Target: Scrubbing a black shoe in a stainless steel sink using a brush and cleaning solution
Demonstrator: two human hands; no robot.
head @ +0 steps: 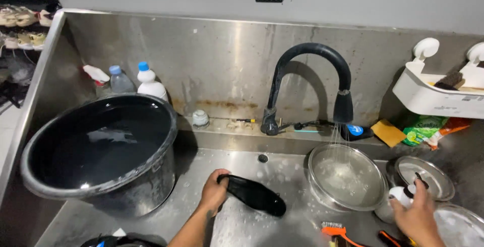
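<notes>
Shoe washing at a steel sink, mid-way by the look of it. Left hand (pixel 214 191), lower centre of frame, fingers closed around the heel end of a black shoe (pixel 254 195) lying sole-up and wet on the sink floor (pixel 282 169). Right hand (pixel 417 215), lower right, fingers wrapped around a small white bottle (pixel 401 196) with a dark cap, held just beside a steel bowl (pixel 347 176).

Progress, judged: shoe already wet and suds lie scattered over the sink floor, so wetting seems done. Orange-handled brush (pixel 335 231) at the bottom edge lies untouched, and no lather is visible on the shoe, so scrubbing and rinsing look still to come.

Black curved faucet (pixel 310 83), centre right, runs a spray into the steel bowl. Second shallow steel dish (pixel 424 176) sits just right of it. Large black bucket (pixel 101 151) of water fills the left of frame.

Surface: stainless sink, wet, soapy, with rust stains along the backsplash (pixel 227 65). Ledge behind holds plastic bottles (pixel 146 80) at upper left, a yellow sponge (pixel 388 132) and a green packet (pixel 421 130) at right. White wall caddy (pixel 436 96) at upper right. Grey wall above; shoes on a rack (pixel 25 25) at far upper left.
</notes>
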